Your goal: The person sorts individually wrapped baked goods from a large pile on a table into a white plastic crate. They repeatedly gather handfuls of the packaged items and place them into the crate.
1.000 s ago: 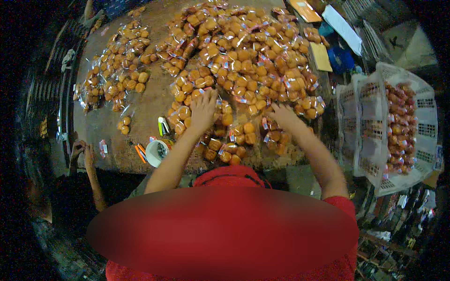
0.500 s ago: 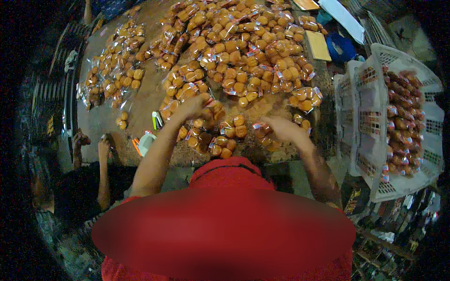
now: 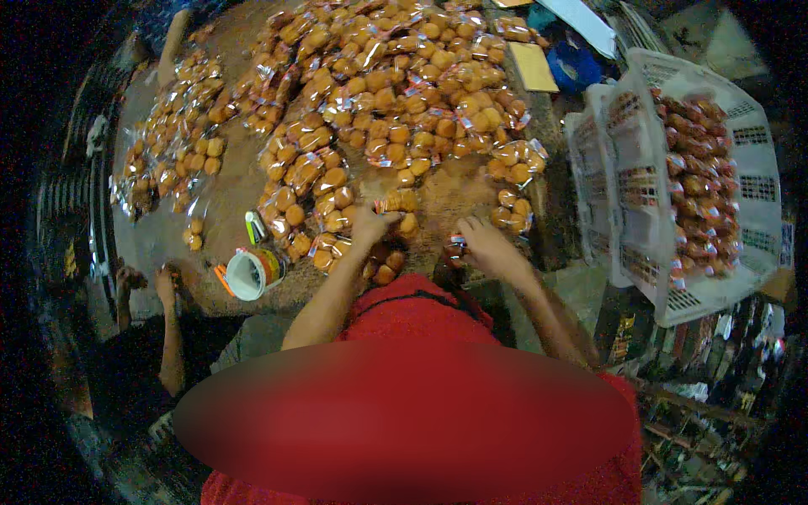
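Observation:
Near the table's front edge, my left hand (image 3: 369, 225) is closed on a clear bag of buns (image 3: 397, 201), its fingertips at the bag's near side. To the right, my right hand (image 3: 486, 241) grips the end of another bag of buns (image 3: 454, 247) close to the red shirt. More bagged buns (image 3: 384, 263) lie below my left hand, partly hidden by my forearm. A large heap of bagged golden-brown buns (image 3: 396, 93) spreads over the table beyond both hands. One bag (image 3: 511, 210) rests just beyond my right hand.
Right of the table stand white plastic crates (image 3: 627, 181); one holds stacked bun bags (image 3: 700, 181). Left of my arm are a white tub (image 3: 246, 276) and a green-and-white tool (image 3: 254, 226). Another person's hand (image 3: 166, 284) is at the left edge. A yellow pad (image 3: 533, 67) lies far right.
My left hand has come nearer and to the right, onto a bag. My right hand has drawn its bag slightly nearer to me. The whole view has shifted, showing more of the tub.

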Tool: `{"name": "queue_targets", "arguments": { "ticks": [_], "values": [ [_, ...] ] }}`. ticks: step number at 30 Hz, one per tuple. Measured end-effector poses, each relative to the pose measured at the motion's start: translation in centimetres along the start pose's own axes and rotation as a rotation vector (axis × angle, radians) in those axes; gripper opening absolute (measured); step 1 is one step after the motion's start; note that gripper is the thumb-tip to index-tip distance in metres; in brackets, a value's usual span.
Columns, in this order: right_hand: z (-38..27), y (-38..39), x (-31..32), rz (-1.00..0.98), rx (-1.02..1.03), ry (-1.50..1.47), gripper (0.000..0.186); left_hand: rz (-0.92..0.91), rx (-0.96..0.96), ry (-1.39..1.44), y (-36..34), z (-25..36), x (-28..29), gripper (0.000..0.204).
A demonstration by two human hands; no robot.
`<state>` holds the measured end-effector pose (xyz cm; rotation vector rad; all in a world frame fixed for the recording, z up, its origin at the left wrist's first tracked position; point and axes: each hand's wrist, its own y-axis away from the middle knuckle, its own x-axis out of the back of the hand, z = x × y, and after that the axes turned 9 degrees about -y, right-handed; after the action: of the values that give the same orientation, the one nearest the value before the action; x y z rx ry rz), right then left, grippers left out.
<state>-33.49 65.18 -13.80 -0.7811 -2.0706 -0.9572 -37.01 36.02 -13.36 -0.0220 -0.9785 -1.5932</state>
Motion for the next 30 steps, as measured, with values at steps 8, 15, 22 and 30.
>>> {"name": "queue_targets", "arguments": {
  "ticks": [8,15,22,30],
  "values": [
    [-0.5,2.5,-6.1,0.555,-0.292,-0.008,0.045,0.245,-0.665,-1.166,-1.9,-0.7,-0.4,0.029],
    [6.7,8.1,-0.7,0.885,-0.274,-1.869,0.044,0.258,-0.648,-0.851,-1.6,-1.1,-0.1,0.041],
    [10.8,6.1,-0.9,0.786,0.13,-1.128,0.063,-0.14,-0.801,-0.697,-4.0,7.9,2.4,0.061],
    [2.7,4.5,-2.7,0.813,-0.709,-0.816,0.082,-0.743,-1.42,-1.02,-19.3,28.4,-12.8,0.059]
  ]
}}
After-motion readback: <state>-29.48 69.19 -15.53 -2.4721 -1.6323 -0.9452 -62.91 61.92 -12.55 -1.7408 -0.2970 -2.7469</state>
